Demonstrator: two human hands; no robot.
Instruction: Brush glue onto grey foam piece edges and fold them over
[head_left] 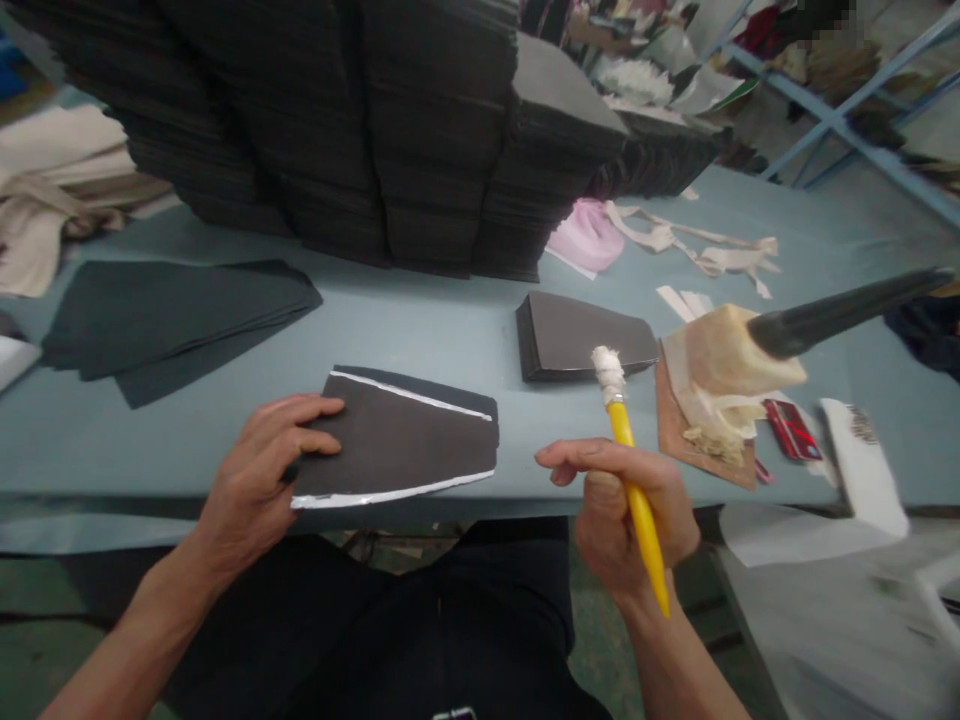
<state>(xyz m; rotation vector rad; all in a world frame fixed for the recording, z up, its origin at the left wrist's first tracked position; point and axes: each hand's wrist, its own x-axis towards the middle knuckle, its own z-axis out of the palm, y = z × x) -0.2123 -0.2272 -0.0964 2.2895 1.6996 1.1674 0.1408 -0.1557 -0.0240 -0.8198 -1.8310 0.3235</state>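
Note:
My left hand [251, 470] lies at the left end of a dark tapered panel [405, 435], with its fingertips resting on top. White strips, glossy like wet glue, run along the panel's two long edges. A small black thing shows between the fingers of this hand; I cannot make out what it is. My right hand [637, 510] grips a yellow-handled brush [640, 520] with the index finger extended. Its whitish, caked head points away from me, in front of a short stack of dark tapered pieces [589, 330].
Tall stacks of dark sheets [330, 130] stand at the back. Loose dark pieces [172, 315] lie left, near beige cloth [60, 180]. To the right are a crusted container [731, 350] with a black handle, a brown board [679, 425] and a red item [793, 430].

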